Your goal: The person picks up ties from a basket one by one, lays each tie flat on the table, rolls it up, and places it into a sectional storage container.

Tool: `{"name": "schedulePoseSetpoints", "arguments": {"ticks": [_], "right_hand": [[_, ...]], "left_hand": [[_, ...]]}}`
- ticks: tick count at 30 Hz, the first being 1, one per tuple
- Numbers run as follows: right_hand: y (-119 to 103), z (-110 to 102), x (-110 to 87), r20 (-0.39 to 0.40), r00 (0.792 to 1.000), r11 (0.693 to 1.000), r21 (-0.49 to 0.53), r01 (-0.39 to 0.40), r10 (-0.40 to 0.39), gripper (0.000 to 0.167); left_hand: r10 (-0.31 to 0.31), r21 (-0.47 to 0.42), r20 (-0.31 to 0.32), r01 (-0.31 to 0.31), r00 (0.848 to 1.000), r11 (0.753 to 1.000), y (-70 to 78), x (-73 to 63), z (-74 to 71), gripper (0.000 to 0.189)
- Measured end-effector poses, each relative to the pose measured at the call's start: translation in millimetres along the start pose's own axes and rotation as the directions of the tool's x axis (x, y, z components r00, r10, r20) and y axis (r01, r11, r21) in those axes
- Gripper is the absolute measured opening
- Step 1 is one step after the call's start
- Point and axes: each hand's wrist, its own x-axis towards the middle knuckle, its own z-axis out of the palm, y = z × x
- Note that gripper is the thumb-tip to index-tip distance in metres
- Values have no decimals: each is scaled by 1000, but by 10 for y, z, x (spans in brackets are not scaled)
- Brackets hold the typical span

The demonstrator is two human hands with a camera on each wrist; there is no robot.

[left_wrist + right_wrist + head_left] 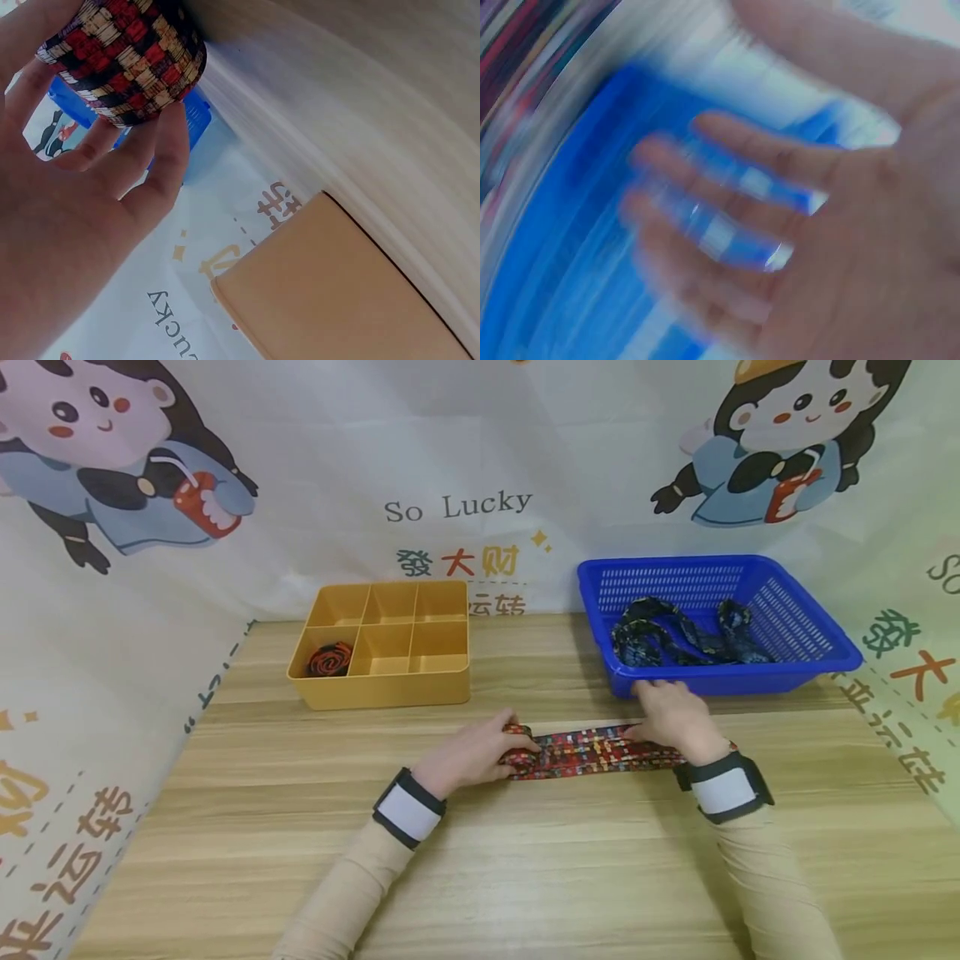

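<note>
A red multicoloured patterned necktie lies stretched across the table, its left end wound into a roll. My left hand holds that roll, fingers curled round it. In the left wrist view, the roll shows red, cream and black checks between thumb and fingertips. Over the right part of the strip is my right hand, its fingers extended toward the front of the blue basket. Blurred in the right wrist view, the right hand has its fingers spread and nothing in its palm.
An orange-yellow divided box stands at the back left, a rolled red-and-black tie in its front-left compartment. Dark blue patterned ties lie loosely in the basket at the back right. A printed cloth backdrop rises behind the table.
</note>
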Motion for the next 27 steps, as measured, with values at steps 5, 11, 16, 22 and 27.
{"name": "schedulePoseSetpoints", "arguments": {"ticks": [5,11,16,22,27], "right_hand": [[-628,281,34,-55,928,908,191,372,-368,67],[-866,524,65,-213,885,888,118,444,-414,75],[-878,550,78,-238,883,894,99,437,-405,69],[-857,552,88,-210,902,912,86,401,-377,69],[-766,578,152,-132,915,903,163,398,-380,59]], "left_hand": [[25,20,-44,-24,999,1000,-17,-16,24,44],[34,17,-73,-33,997,999,-19,-21,46,45],[59,40,-42,-57,997,998,-2,-9,5,49],[24,21,-64,-23,998,1000,-8,-9,-76,60],[73,41,-62,-70,995,997,3,-9,-53,45]]}}
